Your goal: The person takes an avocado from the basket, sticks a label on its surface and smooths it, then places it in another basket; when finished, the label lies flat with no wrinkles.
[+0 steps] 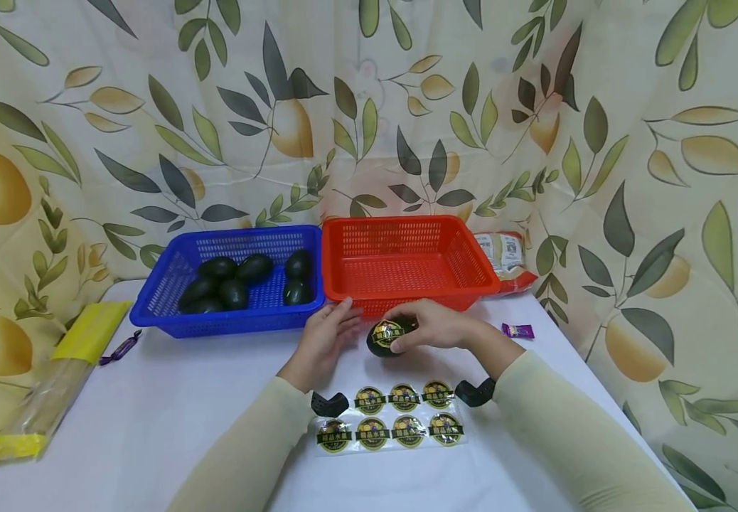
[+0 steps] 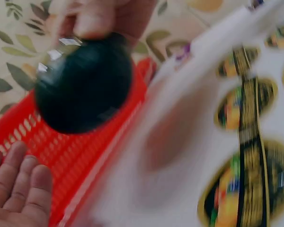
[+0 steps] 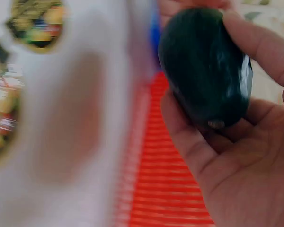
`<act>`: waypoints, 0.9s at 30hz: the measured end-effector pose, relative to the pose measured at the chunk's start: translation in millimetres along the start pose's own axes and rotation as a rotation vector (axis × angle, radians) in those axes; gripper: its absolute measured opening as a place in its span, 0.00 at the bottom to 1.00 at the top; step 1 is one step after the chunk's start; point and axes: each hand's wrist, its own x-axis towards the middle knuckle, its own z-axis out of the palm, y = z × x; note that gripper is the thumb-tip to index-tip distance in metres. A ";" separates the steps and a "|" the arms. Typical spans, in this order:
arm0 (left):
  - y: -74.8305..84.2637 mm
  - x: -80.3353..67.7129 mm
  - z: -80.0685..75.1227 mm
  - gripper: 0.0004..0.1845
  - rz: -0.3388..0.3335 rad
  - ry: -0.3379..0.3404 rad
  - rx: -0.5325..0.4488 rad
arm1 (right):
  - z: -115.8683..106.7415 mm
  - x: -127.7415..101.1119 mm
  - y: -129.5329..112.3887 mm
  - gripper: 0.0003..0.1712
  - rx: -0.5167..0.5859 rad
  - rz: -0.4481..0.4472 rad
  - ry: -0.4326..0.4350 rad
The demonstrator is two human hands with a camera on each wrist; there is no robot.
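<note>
My right hand [image 1: 429,326] grips a dark green avocado [image 1: 387,337] just above the white table, in front of the red basket [image 1: 407,263]. A round gold and black sticker shows on the avocado's top. The right wrist view shows my fingers [image 3: 213,156] curled round the avocado [image 3: 203,66]. My left hand [image 1: 327,334] hovers just left of the fruit with relaxed straight fingers [image 2: 19,184] and holds nothing. A sticker sheet [image 1: 391,423] with several round labels lies near me between my forearms.
A blue basket [image 1: 228,281] with several avocados stands left of the red one. A snack packet [image 1: 503,259] lies behind the red basket's right side. A purple candy [image 1: 517,330] lies at right, another [image 1: 121,348] at left beside a yellow-topped clear bag [image 1: 55,377].
</note>
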 end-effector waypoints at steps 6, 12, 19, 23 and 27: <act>-1.1 6.4 8.2 0.22 0.070 0.062 -0.086 | -38.7 15.5 -22.6 0.29 0.071 -0.031 0.000; -1.3 9.0 12.4 0.23 0.079 0.079 -0.054 | -74.4 57.2 -26.6 0.33 0.103 0.022 0.075; -4.7 7.8 15.9 0.24 0.081 0.113 -0.057 | -94.8 118.5 -20.1 0.34 0.171 0.056 0.089; -6.9 5.5 17.4 0.23 0.074 0.130 -0.067 | -102.1 150.6 -18.0 0.32 0.141 0.081 0.121; -6.0 4.3 17.8 0.21 0.089 0.152 -0.075 | -103.8 176.3 -15.5 0.35 0.052 0.144 0.133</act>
